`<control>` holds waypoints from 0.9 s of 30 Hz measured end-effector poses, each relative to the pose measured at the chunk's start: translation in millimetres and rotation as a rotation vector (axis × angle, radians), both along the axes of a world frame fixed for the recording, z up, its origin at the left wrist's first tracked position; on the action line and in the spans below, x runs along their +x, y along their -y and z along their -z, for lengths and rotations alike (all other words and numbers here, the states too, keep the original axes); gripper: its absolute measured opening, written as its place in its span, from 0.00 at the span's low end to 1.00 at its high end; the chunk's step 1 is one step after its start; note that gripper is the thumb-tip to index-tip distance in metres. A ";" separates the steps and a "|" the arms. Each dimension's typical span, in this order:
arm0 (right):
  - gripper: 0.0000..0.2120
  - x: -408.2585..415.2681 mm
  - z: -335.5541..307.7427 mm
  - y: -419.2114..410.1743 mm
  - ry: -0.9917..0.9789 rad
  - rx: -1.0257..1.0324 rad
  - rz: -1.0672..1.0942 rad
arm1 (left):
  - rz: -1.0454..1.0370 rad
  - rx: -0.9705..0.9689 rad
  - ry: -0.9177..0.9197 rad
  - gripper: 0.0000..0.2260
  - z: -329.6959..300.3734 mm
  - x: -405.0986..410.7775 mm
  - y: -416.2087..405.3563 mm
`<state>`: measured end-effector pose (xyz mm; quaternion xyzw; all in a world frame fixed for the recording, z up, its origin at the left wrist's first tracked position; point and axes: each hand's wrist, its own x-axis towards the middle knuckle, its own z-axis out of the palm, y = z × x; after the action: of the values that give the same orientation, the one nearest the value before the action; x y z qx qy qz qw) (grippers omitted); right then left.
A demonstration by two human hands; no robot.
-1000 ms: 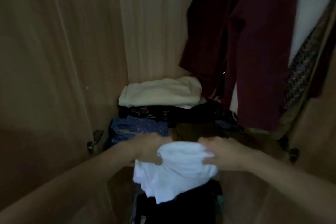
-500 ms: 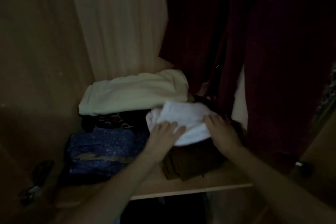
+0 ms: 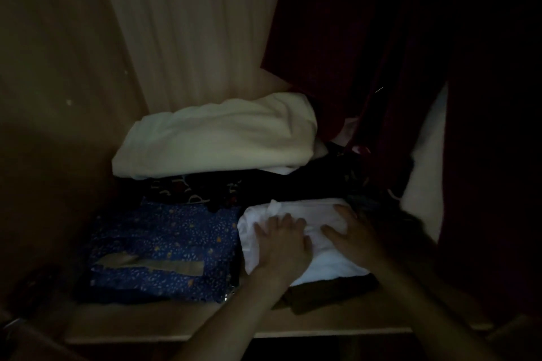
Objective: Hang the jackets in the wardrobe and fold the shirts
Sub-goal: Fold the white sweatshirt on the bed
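A folded white shirt [image 3: 308,214] lies on a dark brown folded garment [image 3: 331,291] on the wardrobe shelf [image 3: 176,328]. My left hand [image 3: 283,246] rests flat on the shirt's left half, fingers spread. On its right half my right hand [image 3: 352,236] presses down flat as well. Neither hand grips the cloth. Dark red jackets [image 3: 366,38] hang at the upper right, just behind and beside the shirt.
A blue patterned folded garment [image 3: 164,246] lies left of the shirt. Behind it a cream folded garment [image 3: 217,138] sits on a black printed one [image 3: 205,187]. Wooden wardrobe walls [image 3: 58,67] close in the left and back. A white cloth [image 3: 425,161] hangs at the right.
I carried the white shirt from in front of the wardrobe onto the shelf and set it on the brown garment. Both hands went from gripping it to lying flat on it.
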<state>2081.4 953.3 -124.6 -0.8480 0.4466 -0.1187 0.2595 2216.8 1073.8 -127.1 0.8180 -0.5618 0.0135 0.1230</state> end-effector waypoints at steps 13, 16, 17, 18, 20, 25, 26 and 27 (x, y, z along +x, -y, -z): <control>0.38 25.4 9.2 -25.7 -0.051 0.245 0.108 | 0.051 0.024 -0.051 0.28 9.2 39.6 -16.7; 0.32 31.0 -11.2 -28.6 -0.241 -0.158 0.080 | 0.043 -0.226 0.078 0.23 4.5 29.9 -2.3; 0.31 35.0 -11.7 -26.2 -0.225 -0.332 0.033 | 0.035 -0.237 0.077 0.22 10.3 28.2 0.4; 0.31 39.8 -9.9 -25.4 -0.186 -0.383 -0.018 | 0.011 -0.219 0.067 0.22 19.9 27.0 1.3; 0.34 46.8 3.8 -29.8 -0.222 -0.270 -0.082 | -0.044 -0.174 0.043 0.22 39.2 27.3 -2.0; 0.35 40.9 28.4 -24.2 -0.260 -0.196 -0.090 | -0.050 -0.112 0.002 0.26 44.8 28.6 -3.5; 0.33 40.1 26.4 -23.2 -0.253 -0.172 -0.091 | -0.055 -0.094 -0.014 0.28 44.3 28.2 -2.1; 0.32 39.7 25.2 -22.7 -0.249 -0.153 -0.092 | -0.057 -0.068 -0.028 0.29 43.5 27.5 -1.1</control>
<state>2121.1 976.0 -149.8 -0.8930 0.4257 -0.0340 0.1418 2244.4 1074.9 -170.6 0.8292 -0.5356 0.0248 0.1582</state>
